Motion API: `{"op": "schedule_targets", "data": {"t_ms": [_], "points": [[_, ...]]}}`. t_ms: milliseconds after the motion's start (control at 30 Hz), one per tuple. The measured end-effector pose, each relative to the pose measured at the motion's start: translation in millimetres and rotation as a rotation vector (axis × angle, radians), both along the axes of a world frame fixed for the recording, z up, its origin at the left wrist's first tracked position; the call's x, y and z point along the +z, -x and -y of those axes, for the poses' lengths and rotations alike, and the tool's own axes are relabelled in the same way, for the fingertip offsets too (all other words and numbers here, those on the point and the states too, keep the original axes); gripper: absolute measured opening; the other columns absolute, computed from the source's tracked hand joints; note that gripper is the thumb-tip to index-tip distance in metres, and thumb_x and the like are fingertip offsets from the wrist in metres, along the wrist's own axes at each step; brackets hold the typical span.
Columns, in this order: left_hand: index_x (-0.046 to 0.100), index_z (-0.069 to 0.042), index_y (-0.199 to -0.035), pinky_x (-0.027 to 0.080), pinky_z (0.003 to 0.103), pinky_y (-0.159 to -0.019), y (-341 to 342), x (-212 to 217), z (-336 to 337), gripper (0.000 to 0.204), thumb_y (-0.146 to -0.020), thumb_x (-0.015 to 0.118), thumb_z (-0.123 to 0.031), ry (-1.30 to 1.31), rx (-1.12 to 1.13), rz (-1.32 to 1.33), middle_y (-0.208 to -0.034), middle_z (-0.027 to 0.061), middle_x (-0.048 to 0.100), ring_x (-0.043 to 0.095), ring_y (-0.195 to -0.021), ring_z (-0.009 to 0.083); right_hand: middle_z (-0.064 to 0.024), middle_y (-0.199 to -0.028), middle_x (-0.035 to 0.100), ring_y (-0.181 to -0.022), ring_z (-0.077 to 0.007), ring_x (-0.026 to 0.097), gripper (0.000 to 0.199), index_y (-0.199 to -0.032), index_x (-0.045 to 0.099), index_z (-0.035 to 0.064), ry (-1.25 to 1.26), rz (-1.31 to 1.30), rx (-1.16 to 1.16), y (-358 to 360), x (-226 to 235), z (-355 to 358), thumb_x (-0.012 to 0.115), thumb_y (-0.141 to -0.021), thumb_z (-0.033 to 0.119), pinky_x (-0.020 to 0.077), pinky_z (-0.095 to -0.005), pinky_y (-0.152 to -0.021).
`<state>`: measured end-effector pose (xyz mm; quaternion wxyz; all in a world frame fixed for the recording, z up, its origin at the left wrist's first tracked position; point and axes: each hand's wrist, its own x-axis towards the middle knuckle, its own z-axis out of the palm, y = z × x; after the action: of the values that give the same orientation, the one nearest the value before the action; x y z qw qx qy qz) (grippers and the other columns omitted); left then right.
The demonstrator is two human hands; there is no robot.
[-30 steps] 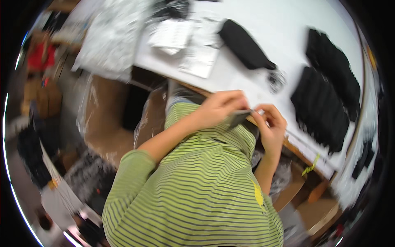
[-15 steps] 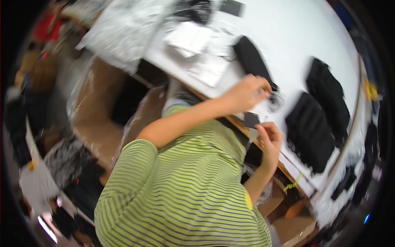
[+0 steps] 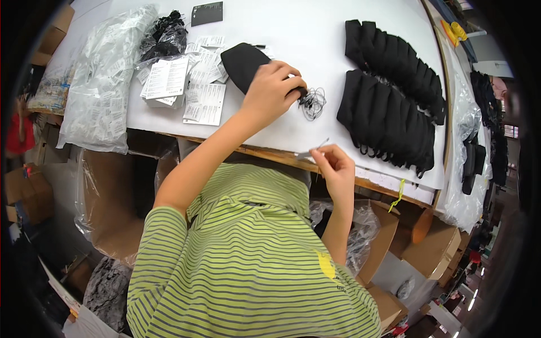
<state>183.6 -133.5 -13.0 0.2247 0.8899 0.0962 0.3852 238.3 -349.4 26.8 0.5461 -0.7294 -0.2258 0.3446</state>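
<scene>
On the white table lies a black padded fabric piece, pointed at one end. My left hand is closed over its right end, and a bit of black shows below the fingertips. Beside those fingers is a loose tangle of thin black strings. Nearer me, at the table's front edge, my right hand pinches a small hang tag between thumb and finger. The tag is seen almost edge-on, and a thin string end sticks up by it.
Two rows of black fabric pieces lie at the right. Left are white printed labels, a card stack, a clear bag of labels, a bag of black strings and a dark card. Cardboard boxes stand below.
The view has swung, so the table things appear shifted left. The tag in my right hand has turned from its dark face to nearly edge-on. My left hand stays at the fabric piece's end.
</scene>
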Motion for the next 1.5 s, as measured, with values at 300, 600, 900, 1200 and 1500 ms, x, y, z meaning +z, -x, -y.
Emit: {"op": "schedule_targets", "data": {"t_ms": [300,600,900,1200,1500], "points": [[0.067,-0.012,-0.069,0.025,0.030,-0.066,120,36,50,0.013,-0.064,0.077,-0.018,0.400,0.368,-0.241,-0.058,-0.0043,0.040,0.037,-0.063,0.0140,-0.0073,-0.060,0.056,-0.047,-0.0173,0.049,0.009,-0.087,0.066,0.0066,0.002,0.409,0.431,32,18,-67,0.067,-0.079,0.011,0.0392,-0.0284,-0.048],[0.066,-0.004,-0.080,0.040,0.026,-0.068,129,49,54,0.006,-0.075,0.067,-0.004,0.752,0.260,-0.091,-0.078,0.0021,0.059,0.050,-0.071,0.0133,-0.0026,-0.060,0.053,-0.055,-0.0135,0.054,0.009,-0.089,0.063,0.0077,-0.011,0.380,0.483,38,19,-66,0.066,-0.081,0.011,0.0406,-0.0302,-0.051],[0.059,0.001,-0.094,0.041,0.018,-0.060,128,65,51,0.008,-0.089,0.059,-0.006,1.360,-0.008,0.115,-0.080,0.0027,0.061,0.053,-0.068,0.0047,-0.0045,-0.080,0.058,-0.065,-0.0031,0.045,0.014,-0.094,0.049,0.0056,-0.385,-0.396,0.188,15,11,-42,0.060,-0.084,0.005,0.0328,-0.0161,-0.056],[0.060,-0.001,-0.087,0.024,0.017,-0.051,121,61,62,0.007,-0.088,0.060,-0.008,1.235,-0.036,-0.025,-0.068,-0.0064,0.052,0.035,-0.059,-0.0016,-0.0171,-0.084,0.068,-0.043,-0.0033,0.042,0.009,-0.091,0.050,0.0049,-0.365,-0.520,0.098,21,12,-45,0.059,-0.089,0.006,0.0317,-0.0155,-0.039],[0.055,0.000,-0.082,0.020,0.019,-0.045,113,65,72,0.011,-0.089,0.058,-0.008,1.075,-0.043,-0.141,-0.058,-0.0047,0.045,0.027,-0.051,0.0004,-0.0086,-0.076,0.068,-0.048,-0.0056,0.049,0.011,-0.084,0.062,-0.0010,-0.320,-0.453,0.097,37,10,-47,0.066,-0.085,0.009,0.0372,-0.0169,-0.042]]}}
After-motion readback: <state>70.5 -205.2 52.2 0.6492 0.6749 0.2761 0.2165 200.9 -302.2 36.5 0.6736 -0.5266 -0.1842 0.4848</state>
